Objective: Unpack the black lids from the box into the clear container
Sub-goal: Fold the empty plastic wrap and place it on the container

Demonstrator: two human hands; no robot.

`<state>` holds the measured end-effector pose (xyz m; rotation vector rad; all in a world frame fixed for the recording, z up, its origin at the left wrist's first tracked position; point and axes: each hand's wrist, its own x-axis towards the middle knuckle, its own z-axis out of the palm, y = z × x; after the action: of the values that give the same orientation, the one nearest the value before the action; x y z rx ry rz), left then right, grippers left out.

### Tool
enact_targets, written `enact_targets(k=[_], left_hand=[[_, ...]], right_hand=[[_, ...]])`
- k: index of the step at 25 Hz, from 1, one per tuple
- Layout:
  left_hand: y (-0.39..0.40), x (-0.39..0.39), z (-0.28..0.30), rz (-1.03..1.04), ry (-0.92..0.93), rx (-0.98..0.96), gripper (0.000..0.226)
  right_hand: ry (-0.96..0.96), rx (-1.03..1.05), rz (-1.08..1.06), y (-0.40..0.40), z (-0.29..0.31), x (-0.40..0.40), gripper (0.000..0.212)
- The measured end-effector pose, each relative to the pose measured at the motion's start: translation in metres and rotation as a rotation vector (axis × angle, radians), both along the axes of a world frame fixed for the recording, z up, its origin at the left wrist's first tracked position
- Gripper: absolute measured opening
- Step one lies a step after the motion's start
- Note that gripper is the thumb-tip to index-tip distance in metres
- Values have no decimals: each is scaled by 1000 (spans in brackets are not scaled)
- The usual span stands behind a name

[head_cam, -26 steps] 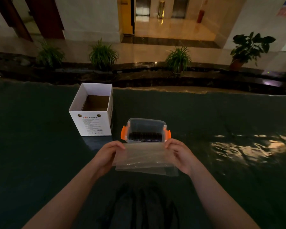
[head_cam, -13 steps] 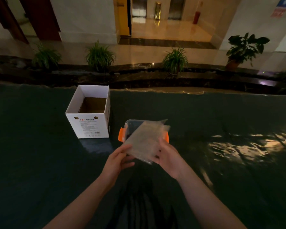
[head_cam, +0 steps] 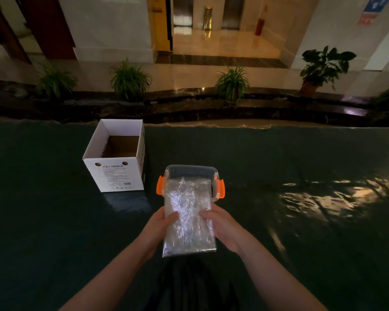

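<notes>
A white cardboard box (head_cam: 114, 176) stands open on the dark table, left of centre; its brown bottom shows and no lids are visible inside. To its right sits the clear container (head_cam: 190, 170) with orange side latches. Both hands hold an empty, crinkled clear plastic bag (head_cam: 189, 221) upright in front of the container, covering most of it. My left hand (head_cam: 161, 223) grips the bag's left edge and my right hand (head_cam: 218, 223) grips its right edge. The black lids are hidden behind the bag.
The dark glossy table (head_cam: 301, 221) spreads wide on all sides, with light reflections at the right. Beyond its far edge runs a dark ledge with several potted plants (head_cam: 233, 85). A dark lap or garment (head_cam: 189, 286) shows at the near edge.
The plastic bag was held flat and wide below the container, then turned; now it stands lengthwise in front of the container. Both hands moved closer together on its sides.
</notes>
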<state>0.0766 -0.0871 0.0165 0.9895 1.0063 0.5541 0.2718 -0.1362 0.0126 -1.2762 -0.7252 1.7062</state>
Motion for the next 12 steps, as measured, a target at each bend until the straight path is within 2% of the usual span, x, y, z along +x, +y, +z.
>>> enact_targets(k=[3, 6, 10, 12], left_hand=[[-4, 2, -1, 51, -44, 7, 27], [-3, -3, -1, -4, 11, 9, 24], [-1, -4, 8, -101, 96, 60, 26], [3, -7, 10, -102, 81, 80, 29]], right_hand=[[-35, 26, 52, -2, -3, 1, 45], [-155, 7, -4, -3, -1, 6, 36], [-96, -15, -71, -5, 1, 15, 29], [-100, -25, -70, -6, 4, 16, 26]])
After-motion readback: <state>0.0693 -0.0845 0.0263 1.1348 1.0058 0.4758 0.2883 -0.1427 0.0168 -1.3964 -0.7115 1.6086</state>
